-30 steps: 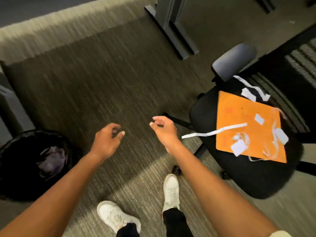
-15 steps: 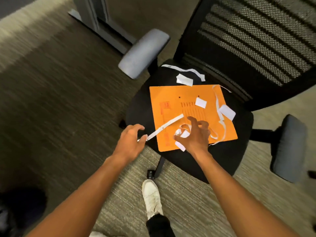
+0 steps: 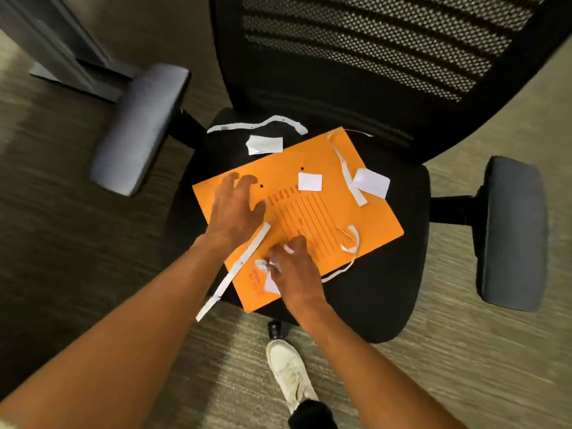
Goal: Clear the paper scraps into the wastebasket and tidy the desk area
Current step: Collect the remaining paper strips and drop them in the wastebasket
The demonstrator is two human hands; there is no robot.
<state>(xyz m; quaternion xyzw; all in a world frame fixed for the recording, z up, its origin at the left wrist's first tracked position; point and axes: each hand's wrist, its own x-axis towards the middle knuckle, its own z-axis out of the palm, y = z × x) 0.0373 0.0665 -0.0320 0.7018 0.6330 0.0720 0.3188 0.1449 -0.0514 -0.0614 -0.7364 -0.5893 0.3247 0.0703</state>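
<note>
An orange envelope (image 3: 325, 218) lies on the black chair seat (image 3: 387, 289), strewn with white paper scraps (image 3: 309, 181). The left hand (image 3: 236, 207) rests spread on the envelope; the right hand (image 3: 294, 267) pinches crumpled scraps beside a long paper strip (image 3: 235, 267).

a single head-worn wide-angle view looks steeply down and forward, close above an office chair seat (image 3: 371, 305). both forearms reach in from the bottom edge. carpet (image 3: 62, 243) fills the borders.
</note>
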